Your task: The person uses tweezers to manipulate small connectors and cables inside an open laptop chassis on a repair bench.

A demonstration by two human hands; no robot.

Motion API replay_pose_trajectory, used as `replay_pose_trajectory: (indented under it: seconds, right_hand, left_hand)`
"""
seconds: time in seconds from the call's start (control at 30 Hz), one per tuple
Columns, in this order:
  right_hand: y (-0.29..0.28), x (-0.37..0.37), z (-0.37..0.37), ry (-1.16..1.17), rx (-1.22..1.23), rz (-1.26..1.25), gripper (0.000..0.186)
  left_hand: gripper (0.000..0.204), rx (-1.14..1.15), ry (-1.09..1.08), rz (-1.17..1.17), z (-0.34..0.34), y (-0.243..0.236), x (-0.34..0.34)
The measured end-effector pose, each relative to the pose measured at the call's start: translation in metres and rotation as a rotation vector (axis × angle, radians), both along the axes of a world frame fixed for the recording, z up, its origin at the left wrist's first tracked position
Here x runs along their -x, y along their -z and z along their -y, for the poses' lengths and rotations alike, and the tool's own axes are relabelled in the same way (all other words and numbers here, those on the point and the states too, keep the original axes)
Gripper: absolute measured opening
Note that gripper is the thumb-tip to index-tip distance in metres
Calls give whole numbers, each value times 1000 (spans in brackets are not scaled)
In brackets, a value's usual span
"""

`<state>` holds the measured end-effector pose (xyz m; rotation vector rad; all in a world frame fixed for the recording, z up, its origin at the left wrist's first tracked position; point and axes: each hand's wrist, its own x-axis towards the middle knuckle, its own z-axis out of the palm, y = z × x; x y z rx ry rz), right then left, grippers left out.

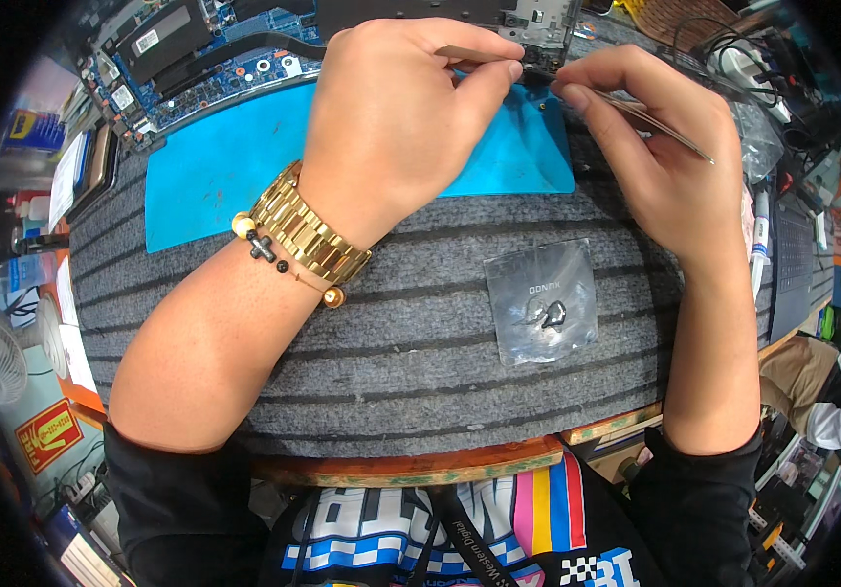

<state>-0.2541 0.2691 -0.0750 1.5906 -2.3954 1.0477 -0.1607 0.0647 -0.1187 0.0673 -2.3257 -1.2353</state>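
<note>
My left hand (411, 108), with a gold watch and bead bracelet at its wrist, pinches a flat thin metal tool (474, 54) above the right corner of an opened laptop. My right hand (660, 157) grips slim metal tweezers (685, 147), their tips by a small dark part (538, 76) beside my left fingertips. The laptop (215, 64) shows a blue circuit board, a black module and cables. Under its front edge lies a turquoise silicone mat (205, 186). What exactly the tool tips touch is too small to make out.
A small clear plastic bag (541, 300) with a dark piece lies on the striped grey mat (420, 372). A laptop keyboard (792, 274) stands at the right, cables (733, 59) behind it. At the left are papers and a white fan (0, 357). The bench's wooden edge (411, 470) is nearest me.
</note>
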Motion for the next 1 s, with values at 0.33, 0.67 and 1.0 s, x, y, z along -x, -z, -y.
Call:
replay_pose_trajectory:
  seconds: [0.33,0.67,1.0]
  right_hand:
    - [2,-1,-1,22,-1,24,10]
    - [5,2,-4,10,49,122,10]
    - [2,-1,0,27,2,39,11]
  left_hand:
    - [19,-169,7,74,-5,-4,-3]
    - [20,30,22,-6,3,5,2]
    - [20,49,15,3,4,4,3]
